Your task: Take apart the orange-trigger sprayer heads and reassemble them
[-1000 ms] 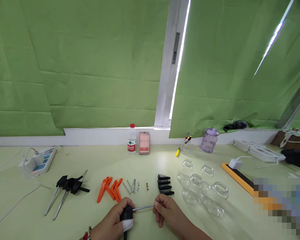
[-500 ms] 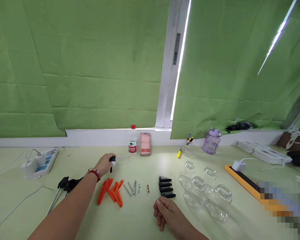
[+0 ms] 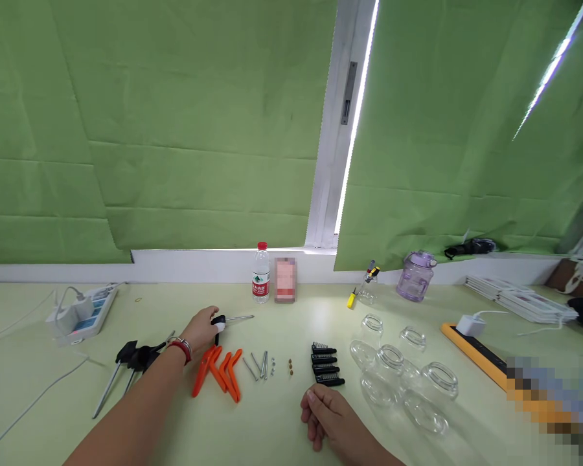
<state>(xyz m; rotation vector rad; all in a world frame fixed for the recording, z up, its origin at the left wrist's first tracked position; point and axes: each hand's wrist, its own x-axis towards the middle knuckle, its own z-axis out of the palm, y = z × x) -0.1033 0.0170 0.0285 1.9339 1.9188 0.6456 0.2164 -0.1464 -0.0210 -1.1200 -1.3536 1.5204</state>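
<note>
My left hand (image 3: 200,331) reaches forward over the table, its fingers closed on a black and white head with a thin metal rod (image 3: 219,322). The rod points right. Similar black heads with metal rods (image 3: 137,357) lie partly hidden behind my left forearm. Just nearer to me are several orange bent levers (image 3: 217,372). Long screws (image 3: 263,366), small metal bits and small brown bits (image 3: 290,367) sit right of them. My right hand (image 3: 326,417) rests loosely curled on the table with nothing visible in it, just below a column of black parts with springs (image 3: 325,366).
Several clear bottles (image 3: 389,357) stand on the right. At the back are a water bottle (image 3: 261,275), a pink box (image 3: 285,279), a jar with yellow-handled tools (image 3: 368,292) and a purple jug (image 3: 415,277). Power strips lie left (image 3: 93,316) and right (image 3: 483,356).
My left hand has come slightly nearer to me, with the black head and its rod lower over the table. My right hand stays in place. The view has shifted slightly left.
</note>
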